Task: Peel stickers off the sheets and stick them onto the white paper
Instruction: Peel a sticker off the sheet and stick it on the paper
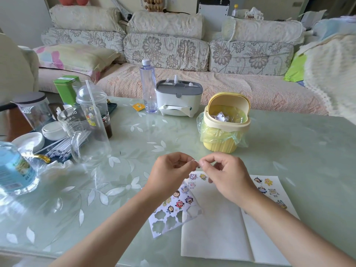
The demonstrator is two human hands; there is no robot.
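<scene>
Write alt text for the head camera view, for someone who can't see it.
The left hand and the right hand together pinch a small sticker above a green table. Below lie a partly emptied sticker sheet and white paper bearing several stickers; a yellow bin stands behind.

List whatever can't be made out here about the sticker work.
All in the head view:
- The small piece pinched between the left hand and right hand is tiny and mostly covered by fingers; sticker or backing, cannot tell.
- The right forearm crosses the white paper, hiding some stickers.
- The left hand covers the upper part of the sticker sheet.
- Scraps in the yellow bin are too small to identify.
</scene>
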